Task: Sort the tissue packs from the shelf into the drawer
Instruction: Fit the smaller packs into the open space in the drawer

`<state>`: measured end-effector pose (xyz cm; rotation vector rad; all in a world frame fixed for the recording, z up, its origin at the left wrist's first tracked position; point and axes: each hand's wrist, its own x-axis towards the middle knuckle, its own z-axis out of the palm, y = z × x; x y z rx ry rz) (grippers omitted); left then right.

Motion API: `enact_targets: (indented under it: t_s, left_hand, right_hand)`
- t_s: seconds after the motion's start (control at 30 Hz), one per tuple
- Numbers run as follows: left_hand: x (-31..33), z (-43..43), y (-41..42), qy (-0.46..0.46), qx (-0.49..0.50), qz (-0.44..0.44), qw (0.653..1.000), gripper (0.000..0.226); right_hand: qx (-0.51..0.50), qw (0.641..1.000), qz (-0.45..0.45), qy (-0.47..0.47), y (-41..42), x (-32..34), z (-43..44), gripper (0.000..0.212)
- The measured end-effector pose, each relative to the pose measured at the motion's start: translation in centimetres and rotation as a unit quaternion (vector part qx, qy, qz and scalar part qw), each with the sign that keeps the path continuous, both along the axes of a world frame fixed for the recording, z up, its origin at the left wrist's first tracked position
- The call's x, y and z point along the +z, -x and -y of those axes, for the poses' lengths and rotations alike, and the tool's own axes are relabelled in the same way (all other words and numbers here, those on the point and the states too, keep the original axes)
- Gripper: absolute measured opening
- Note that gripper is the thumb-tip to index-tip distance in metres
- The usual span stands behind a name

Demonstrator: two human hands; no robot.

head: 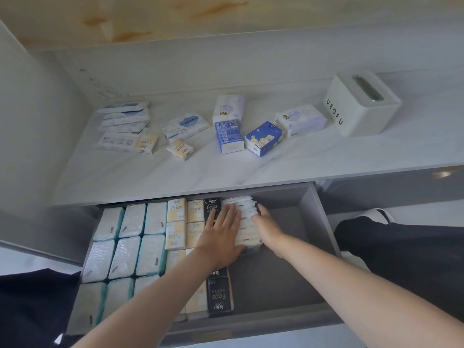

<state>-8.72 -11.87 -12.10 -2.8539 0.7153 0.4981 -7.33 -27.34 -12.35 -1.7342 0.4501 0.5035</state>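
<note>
The grey drawer (313, 222) stands pulled out below the marble shelf (175, 177). Inside it a row of white tissue packs (244, 217) stands on edge, pressed between my two hands. My left hand (221, 232) lies flat against the row's left side, and my right hand (266, 224) pushes on its right side. White-and-teal packs (130, 237) fill the drawer's left part, with yellow Face packs (177, 222) and black Face packs (218, 295) beside them. On the shelf lie several loose packs: flat white ones (124, 121), small yellow ones (179, 149), blue ones (229, 136) and lilac ones (300, 120).
A white tissue box (361, 104) lettered UEOFU stands at the shelf's right end. The right part of the drawer floor (288, 272) is bare grey. A dark trouser leg and shoe (376, 222) show at the right, beside the drawer. A wall closes the shelf on the left.
</note>
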Motion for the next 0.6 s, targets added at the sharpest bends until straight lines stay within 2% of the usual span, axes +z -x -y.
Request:
enact_targets:
  t_s: [0.13, 0.23, 0.33, 0.47, 0.6]
  left_hand:
    - [0.1, -0.2, -0.1, 0.001, -0.004, -0.005, 1.0, 0.09]
    - [0.7, -0.5, -0.3, 0.008, -0.007, -0.015, 1.0, 0.093]
    - [1.3, -0.7, -0.5, 0.032, -0.004, -0.026, 0.999, 0.093]
    - [2.4, -0.9, -0.6, 0.077, 0.004, -0.032, 0.996, 0.086]
    - [4.9, -1.6, -1.9, 0.176, 0.019, 0.027, 0.984, 0.07]
  right_hand:
    - [0.108, 0.992, 0.0, 0.066, 0.1, 0.1, -0.6, 0.071]
    - [0.114, 0.98, 0.01, 0.162, -0.4, 0.6, 0.0, 0.063]
    - [0.131, 0.954, 0.035, 0.268, -0.3, 1.8, 0.3, 0.062]
    - [0.181, 0.891, 0.136, 0.393, 0.4, 4.0, -0.2, 0.051]
    - [0.214, 0.86, 0.245, 0.393, -0.4, 6.8, -1.5, 0.035]
